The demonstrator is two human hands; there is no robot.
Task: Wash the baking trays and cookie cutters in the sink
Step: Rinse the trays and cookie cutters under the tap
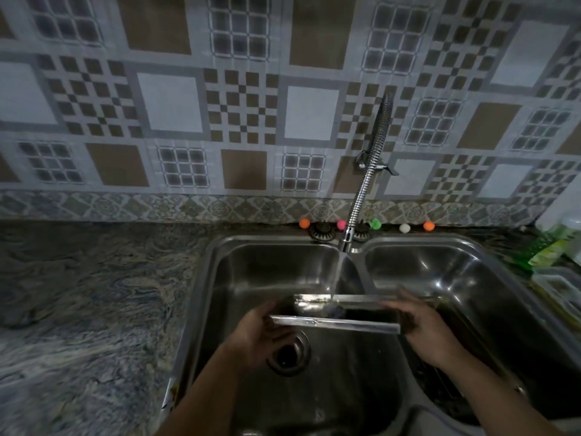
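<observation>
Water from the spring-neck faucet strikes the far rim of a steel baking tray, gripped at either end by the left hand and right hand, fingers curled around its edges, above the left sink basin. Tilting it would likely help the stream sweep every corner.
</observation>
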